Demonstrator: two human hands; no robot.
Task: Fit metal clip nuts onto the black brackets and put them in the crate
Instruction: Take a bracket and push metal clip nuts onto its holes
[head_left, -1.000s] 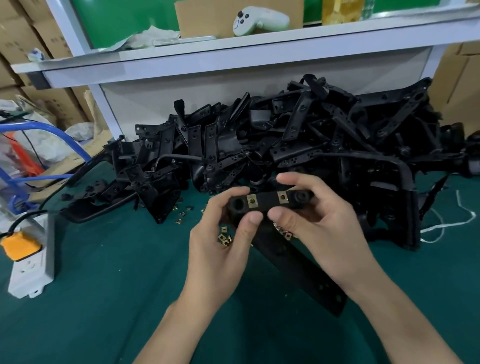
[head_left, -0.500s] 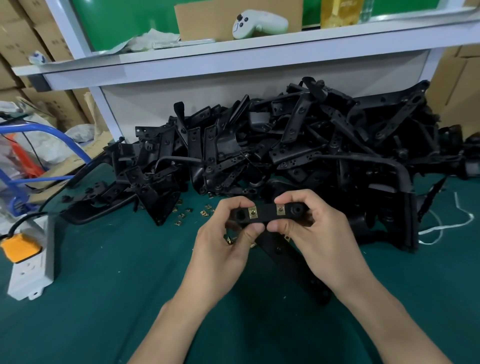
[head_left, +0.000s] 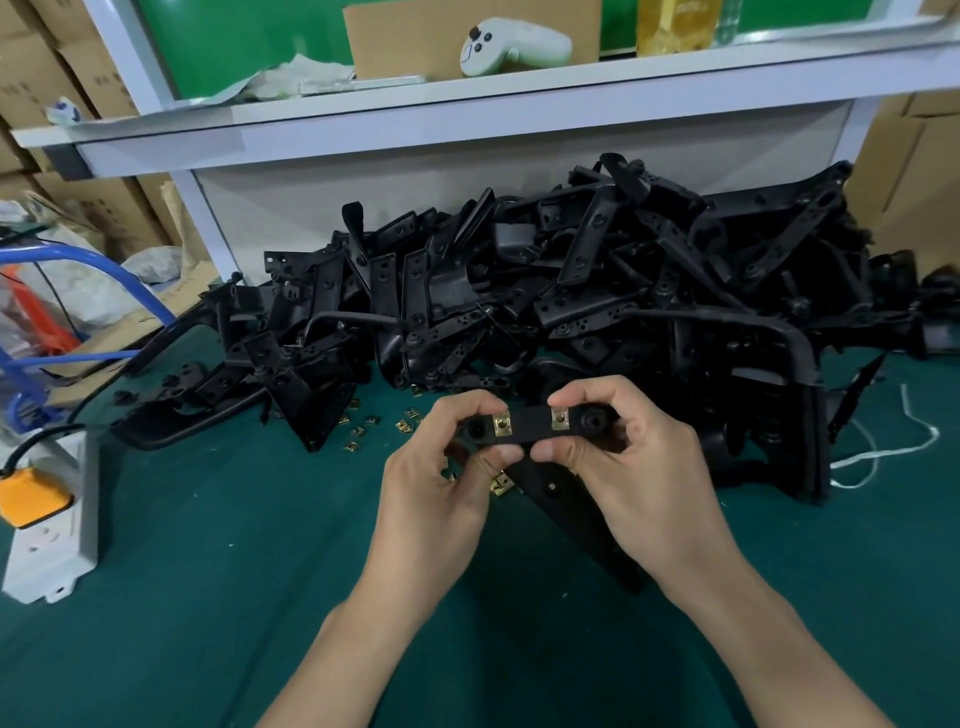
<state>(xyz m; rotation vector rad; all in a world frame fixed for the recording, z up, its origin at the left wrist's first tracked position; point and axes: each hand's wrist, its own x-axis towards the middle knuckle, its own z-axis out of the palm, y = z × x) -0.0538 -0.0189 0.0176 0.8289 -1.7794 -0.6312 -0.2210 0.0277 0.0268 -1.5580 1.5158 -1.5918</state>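
The bracket (head_left: 530, 430) is up off the mat, held level between both hands right in front of the pile. It's got two brass nuts (head_left: 502, 425) clipped on, one toward the left end and one just right of the middle. Left hand (head_left: 441, 488) pinches the left end, thumb underneath and fingers curled over the top. Right hand (head_left: 644, 483) grips the right end the same way, beside a round hole in the bracket. Below the hands a long black bar (head_left: 571, 519) lies flat on the green mat (head_left: 208, 597). A handful of loose nuts (head_left: 371, 420) sit scattered between the hands and the pile (head_left: 571, 291) of black brackets heaped against the white bench panel. Off to the left is a white power strip (head_left: 52, 540) with an orange plug (head_left: 31, 499) in it, and to the right some white string (head_left: 883, 451). The shelf (head_left: 467, 119) above has a white controller (head_left: 511, 44) on it
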